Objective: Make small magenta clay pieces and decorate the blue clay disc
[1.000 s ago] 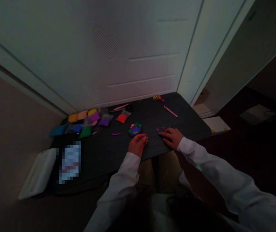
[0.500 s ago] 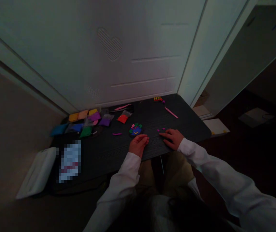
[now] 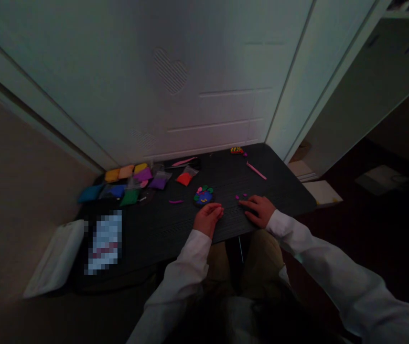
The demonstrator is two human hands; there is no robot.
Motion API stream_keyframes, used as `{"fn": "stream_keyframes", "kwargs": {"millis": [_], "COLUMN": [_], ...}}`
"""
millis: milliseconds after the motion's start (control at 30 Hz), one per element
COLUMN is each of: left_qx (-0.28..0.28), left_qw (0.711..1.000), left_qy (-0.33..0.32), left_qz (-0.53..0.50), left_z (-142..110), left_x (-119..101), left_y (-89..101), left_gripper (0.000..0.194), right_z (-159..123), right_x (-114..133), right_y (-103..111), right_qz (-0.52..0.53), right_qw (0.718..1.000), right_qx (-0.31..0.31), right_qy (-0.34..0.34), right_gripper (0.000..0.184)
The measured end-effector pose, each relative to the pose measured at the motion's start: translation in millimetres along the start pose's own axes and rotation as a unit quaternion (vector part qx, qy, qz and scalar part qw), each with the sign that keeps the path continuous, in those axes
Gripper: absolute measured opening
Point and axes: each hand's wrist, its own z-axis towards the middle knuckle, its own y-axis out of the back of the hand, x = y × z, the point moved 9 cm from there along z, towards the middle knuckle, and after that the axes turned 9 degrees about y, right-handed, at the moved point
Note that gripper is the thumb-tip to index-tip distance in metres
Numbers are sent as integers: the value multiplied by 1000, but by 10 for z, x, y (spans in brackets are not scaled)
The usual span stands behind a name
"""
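Observation:
My left hand [image 3: 208,220] is over the table's near side with its fingers pressed together. Whatever they may hold is too small or hidden to make out. Just beyond it lies a round clay piece [image 3: 207,196] with a blue middle, green and pink bits round its edge and small yellow marks. To the right, my right hand [image 3: 261,210] rests on the tabletop with its fingers apart. Its index fingertip points at a small purple clay bit [image 3: 237,197], close to it. A second purple bit [image 3: 245,195] lies just beyond the fingers. A purple clay strip [image 3: 176,201] is left of the round piece.
Bags of coloured clay [image 3: 129,197] cluster at the table's left, with a red bag [image 3: 186,177] nearer the middle. Pink tweezers [image 3: 256,170] and a small yellow-and-red piece [image 3: 236,150] lie at the back right. A pale blurred packet [image 3: 104,243] is front left. A white door [image 3: 219,110] rises behind.
The whole view has shifted slightly, so everything appears a little lower and further right. Both hands keep nearly the same pose and place on the table.

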Motion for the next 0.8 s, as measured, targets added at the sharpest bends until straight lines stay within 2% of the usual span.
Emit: {"fn": "stream_keyframes", "kwargs": {"millis": [533,800], "left_qx": [-6,-13], "left_qw": [1000,1000], "left_qy": [4,6], "left_qz": [1,14], "left_z": [-8,-17], "left_x": [1,-19], "left_y": [1,10], "left_gripper": [14,16], "right_z": [13,22], "right_x": [-53,11], "right_y": [-80,16], "right_qz": [7,-6], "right_qw": [1000,1000], "right_qx": [-7,-10], "right_qy": [-4,-4], "right_gripper": [40,42]}}
